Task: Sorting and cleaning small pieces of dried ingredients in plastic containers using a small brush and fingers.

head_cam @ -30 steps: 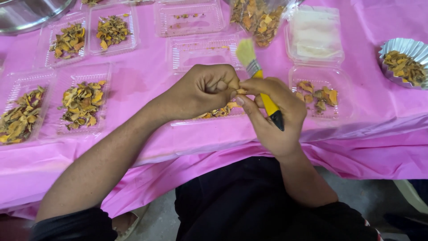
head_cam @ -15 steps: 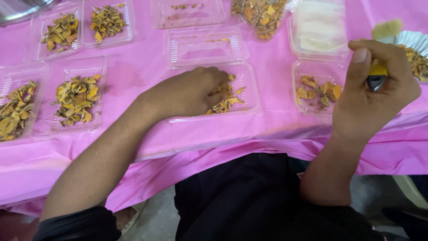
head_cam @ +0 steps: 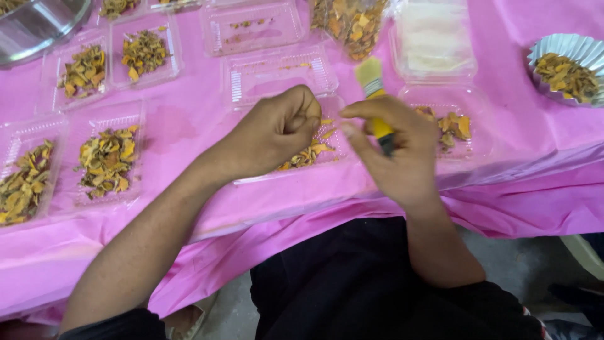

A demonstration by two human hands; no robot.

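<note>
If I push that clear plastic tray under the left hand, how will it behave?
The clear tray looks thin-walled, so it would probably flex and slide easily on the pink tablecloth. It holds only a few dried yellow pieces, so it is likely light and may spill them if tipped.

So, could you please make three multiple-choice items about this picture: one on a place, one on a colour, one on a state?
1. Where is the left hand?
A. On the steel bowl
B. Over the clear tray of yellow-orange pieces right in front of the person
C. Under the table

2. What colour is the table cover?
A. Pink
B. Green
C. White

3. What is the state of the right hand?
A. Open and flat on the cover
B. Closed on a yellow-handled brush
C. Holding the foil cup

Answers:
1 B, since the curled fist sits above that tray's pieces.
2 A, as pink sheet covers the whole table.
3 B, because the fingers wrap the handle and the bristles stick out above them.
</note>
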